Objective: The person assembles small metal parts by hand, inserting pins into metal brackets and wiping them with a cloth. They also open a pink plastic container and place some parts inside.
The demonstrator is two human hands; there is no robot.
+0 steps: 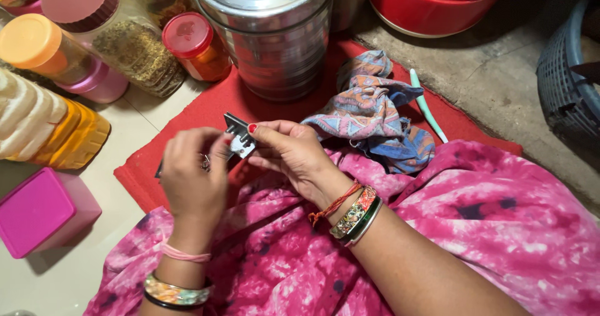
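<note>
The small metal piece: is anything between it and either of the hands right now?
Nothing visible. The small metal piece is already pinched in the right hand, and the left hand is closed against its lower end. The patterned cloth and steel canister lie beyond, apart from both.

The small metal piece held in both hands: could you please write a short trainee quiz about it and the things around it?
1. True or false: both the left hand and right hand hold the small metal piece.
2. What colour is the mat under the steel container?
3. The patterned cloth lies: A) on the mat, B) inside the pink box.

Key: 1 true; 2 red; 3 A.
</note>
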